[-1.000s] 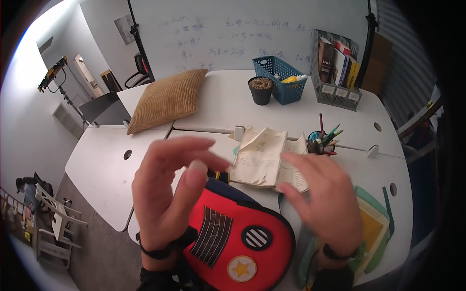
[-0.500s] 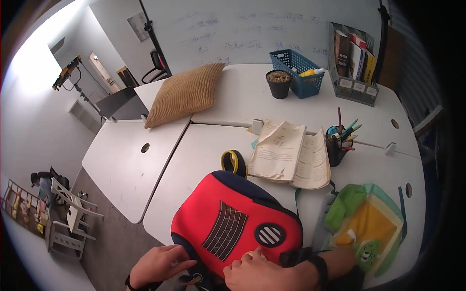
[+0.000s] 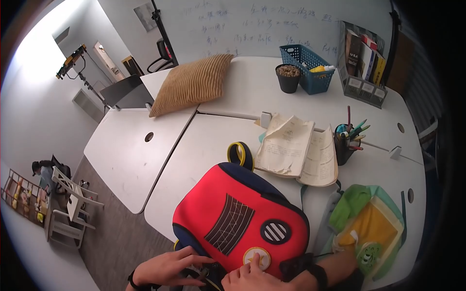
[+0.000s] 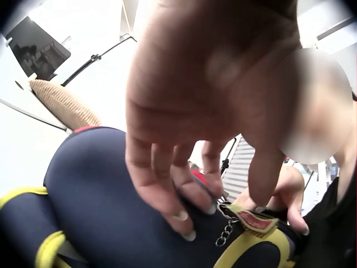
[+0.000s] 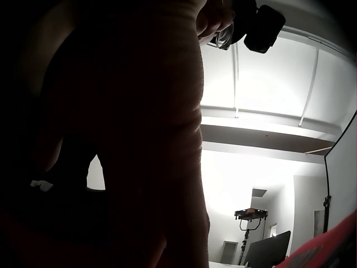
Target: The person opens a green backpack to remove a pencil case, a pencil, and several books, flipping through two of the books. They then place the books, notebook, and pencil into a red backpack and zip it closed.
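Note:
A red and navy backpack (image 3: 204,203) lies on the table, a star badge (image 3: 262,259) near its closest end. My left hand (image 3: 167,267) is beside that end; in the left wrist view the left hand (image 4: 206,106) hangs over the navy side, fingertips at the fabric and thumb apart from them. A keychain with a red label (image 4: 256,220) lies just under the thumb. My right hand (image 3: 255,279) grips the near edge, fingers on the red front by the badge, thumb (image 4: 298,220) down the other side. In the right wrist view the right hand (image 5: 150,123) is very dark.
Behind the backpack lie an open, worn book (image 3: 286,148) and a pen holder (image 3: 343,148). A green and yellow cloth item (image 3: 371,218) is at the right. Farther back are a cushion (image 3: 194,85), potted plant (image 3: 288,80), blue basket (image 3: 315,80) and book rack (image 3: 364,89).
Both hands have come down from in front of the camera to the backpack's near end. Over the last half second, my left hand has moved right, closer to the right hand.

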A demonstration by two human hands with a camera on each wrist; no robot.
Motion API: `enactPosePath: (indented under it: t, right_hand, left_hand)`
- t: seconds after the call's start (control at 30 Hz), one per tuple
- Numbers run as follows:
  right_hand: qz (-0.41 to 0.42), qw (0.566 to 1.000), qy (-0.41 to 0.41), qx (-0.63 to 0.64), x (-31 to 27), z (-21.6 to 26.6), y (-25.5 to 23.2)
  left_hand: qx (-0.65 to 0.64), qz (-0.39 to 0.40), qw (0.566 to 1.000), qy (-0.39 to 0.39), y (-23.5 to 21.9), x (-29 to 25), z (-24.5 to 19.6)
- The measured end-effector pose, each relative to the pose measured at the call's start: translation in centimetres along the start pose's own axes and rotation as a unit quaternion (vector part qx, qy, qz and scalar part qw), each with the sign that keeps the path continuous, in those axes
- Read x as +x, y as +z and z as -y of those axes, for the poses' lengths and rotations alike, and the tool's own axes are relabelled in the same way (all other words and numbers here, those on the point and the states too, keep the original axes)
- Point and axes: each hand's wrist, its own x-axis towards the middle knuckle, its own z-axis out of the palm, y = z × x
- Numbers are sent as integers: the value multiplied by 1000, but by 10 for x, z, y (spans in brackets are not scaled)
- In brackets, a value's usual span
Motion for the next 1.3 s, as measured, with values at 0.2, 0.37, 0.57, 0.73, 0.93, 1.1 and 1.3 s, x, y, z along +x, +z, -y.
enactPosePath:
  t: [0.2, 0.37, 0.57, 0.73, 0.93, 1.1, 1.3]
  right_hand:
    - [-20, 994, 34, -107, -13, 11, -26]
    - [-2, 988, 111, -105, -14, 2, -55]
    - [-134, 975, 146, -98, -25, -24, -58]
    - [-118, 964, 168, -167, -36, -62, -95]
    - [-158, 946, 266, -100, -42, -92, -114]
    - [-171, 942, 277, -77, -46, -93, -118]
    - [-209, 969, 129, -30, -53, -82, -128]
  left_hand:
    - [232, -44, 966, 101, 5, 20, -7]
    - [331, -12, 938, 98, 16, 17, 13]
    - [292, 5, 948, 126, 13, 12, -4]
    - [275, 74, 943, 171, 12, 20, -16]
    - [313, 77, 939, 123, 33, 38, -12]
    - [411, 27, 887, 210, 38, 53, -16]
    - [306, -131, 929, 163, -1, 46, -20]
